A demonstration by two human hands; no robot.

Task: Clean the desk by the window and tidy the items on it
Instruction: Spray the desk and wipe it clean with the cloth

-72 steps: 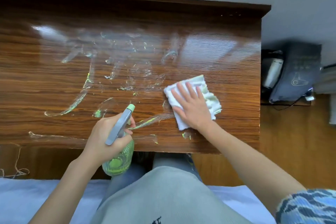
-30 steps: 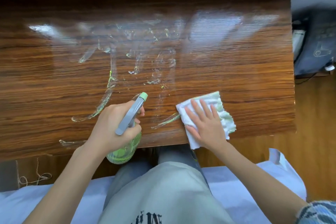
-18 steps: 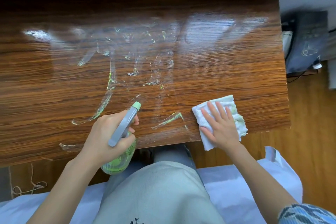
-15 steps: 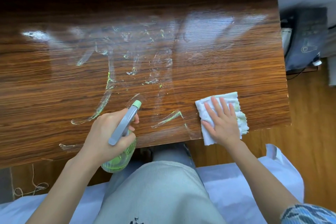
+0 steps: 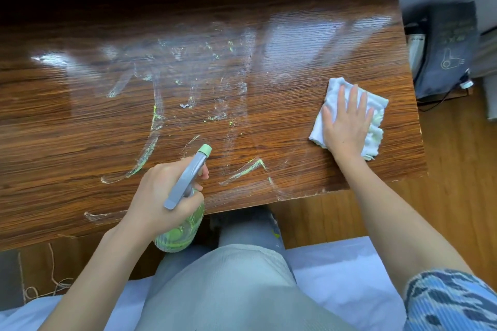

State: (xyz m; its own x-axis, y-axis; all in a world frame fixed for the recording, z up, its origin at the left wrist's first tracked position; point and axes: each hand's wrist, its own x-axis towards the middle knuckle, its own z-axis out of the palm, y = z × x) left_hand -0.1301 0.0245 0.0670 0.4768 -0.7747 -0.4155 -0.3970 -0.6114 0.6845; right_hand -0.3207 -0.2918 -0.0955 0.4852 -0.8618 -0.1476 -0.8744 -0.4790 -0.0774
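The dark wooden desk (image 5: 80, 129) fills the view, its middle streaked with wet, pale green cleaner smears (image 5: 156, 121). My left hand (image 5: 158, 196) grips a green spray bottle (image 5: 185, 226) with a grey trigger head at the desk's near edge, nozzle pointing over the top. My right hand (image 5: 347, 121) presses flat, fingers straight, on a folded white cloth (image 5: 376, 140) near the desk's right edge.
A dark bag with a hair-dryer print (image 5: 446, 48) and a cable lie on the wooden floor right of the desk. A wall runs along the desk's far side. White bedding (image 5: 336, 277) and my knees are below the near edge. String lies at the lower left.
My right hand has slid the cloth from the near edge by the bottle to the right and then farther up the desk. My left hand keeps holding the bottle in place.
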